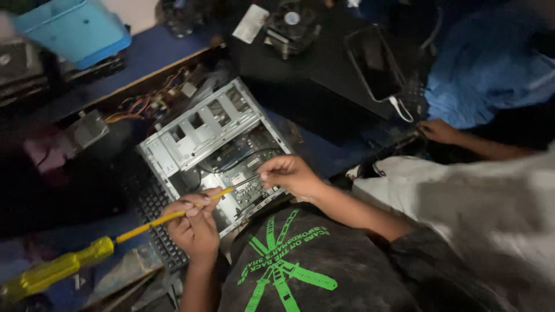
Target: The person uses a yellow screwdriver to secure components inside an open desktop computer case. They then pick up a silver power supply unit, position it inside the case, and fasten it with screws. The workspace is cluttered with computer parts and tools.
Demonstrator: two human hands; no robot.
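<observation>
An open grey computer case (191, 130) lies on its side in front of me, its green circuit board (245, 188) exposed. A long yellow screwdriver (55, 271) runs from its handle at lower left to the metal tip over the board. My left hand (196, 228) is closed around the yellow shaft near the case's edge. My right hand (292, 173) pinches the thin metal tip just above the board. Whether a screw sits between the fingers is too small to tell.
A black keyboard (151, 211) lies under the case's near corner. Coloured wires (144, 104) trail behind the case. A fan cooler (292, 22) and a phone on a white cable (374, 60) rest on a black surface. A blue box (75, 29) sits far left. Another person's hand (439, 132) is at right.
</observation>
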